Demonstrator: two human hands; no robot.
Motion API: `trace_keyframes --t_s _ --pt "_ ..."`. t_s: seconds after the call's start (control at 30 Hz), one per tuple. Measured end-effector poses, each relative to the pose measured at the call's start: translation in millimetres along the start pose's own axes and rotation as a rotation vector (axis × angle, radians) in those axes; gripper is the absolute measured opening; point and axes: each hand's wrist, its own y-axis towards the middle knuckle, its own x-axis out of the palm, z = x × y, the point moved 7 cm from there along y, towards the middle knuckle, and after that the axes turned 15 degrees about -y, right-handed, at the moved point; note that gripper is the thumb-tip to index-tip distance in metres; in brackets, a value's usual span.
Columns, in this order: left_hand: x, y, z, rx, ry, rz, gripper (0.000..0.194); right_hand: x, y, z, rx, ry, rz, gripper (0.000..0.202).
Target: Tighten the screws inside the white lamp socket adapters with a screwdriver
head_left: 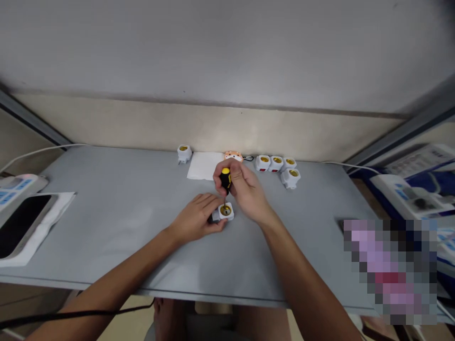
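On the grey table, a white lamp socket (230, 217) with a gold-coloured round opening is gripped by my left hand (197, 219), its fingers on the left side of the socket. My right hand (245, 189) is closed round a yellow and black screwdriver (225, 180), held upright above the socket. The thin shaft goes down into the gold opening; its tip is too small to make out. Similar white sockets stand at the back: one on the left (184, 154) and several on the right (276, 163).
White paper (202, 166) and an orange and white animal-faced item (233, 155) lie near the back wall. A phone (24, 225) rests on white paper at the left, beside a power strip (17, 187). Another power strip (401, 194) and a blurred-out patch (387, 270) are at the right.
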Motion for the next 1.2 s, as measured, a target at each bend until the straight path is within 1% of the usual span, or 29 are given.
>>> trace_keyframes --t_s 0.07,0.2,0.27,0.33,0.43,0.53,0.6,0.63,0.7,0.77,0.8,0.9,1.0,1.07,1.13,1.2 --pt "0.1 0 0 -0.003 -0.011 0.001 0.028 3 1 4 0.022 0.021 0.016 0.044" --pt "0.9 0 -2 -0.007 -0.018 0.0 0.027 3 2 7 -0.011 0.056 0.095 0.03" --pt "1.2 0 -2 -0.004 -0.009 -0.006 0.026 -1 2 6 -0.033 0.077 0.121 0.029" --pt "0.9 0 -1 0.002 0.001 -0.012 0.025 -5 3 4 -0.046 0.074 0.098 0.029" --pt "0.7 0 1 0.012 0.003 -0.022 0.023 -7 3 0 -0.036 0.036 0.009 0.036" --pt "0.3 0 1 0.009 0.017 -0.009 0.026 -1 0 0 0.002 0.059 -0.083 0.042" --pt "0.5 -1 -1 0.003 0.015 0.007 0.031 6 -2 1 0.019 0.073 -0.116 0.039" --pt "0.8 -1 -1 0.005 0.006 0.012 0.034 8 -3 2 0.019 0.074 -0.107 0.035" --pt "1.3 -1 -3 0.018 -0.017 0.019 0.038 9 -4 3 -0.002 0.07 -0.044 0.028" --pt "0.9 -1 -3 0.033 -0.018 0.025 0.037 6 -3 3 -0.032 0.071 0.011 0.026" --pt "0.6 -1 -3 0.034 -0.011 0.025 0.033 5 -2 2 -0.043 0.077 0.013 0.025" --pt "-0.3 -1 -2 0.029 0.014 0.016 0.025 6 -1 -1 -0.034 0.089 -0.083 0.025" --pt "-1.5 0 0 0.048 0.015 0.024 0.026 9 -1 -4 -0.013 0.114 -0.154 0.033" --pt "-1.7 0 2 0.06 0.011 0.033 0.025 11 -2 -4 -0.013 0.133 -0.147 0.035" --pt "-1.1 0 2 0.06 0.006 0.034 0.022 15 -1 -1 -0.007 0.131 -0.128 0.031" --pt "-0.2 0 1 0.057 0.002 0.03 0.022 15 1 2 -0.008 0.111 -0.073 0.026"
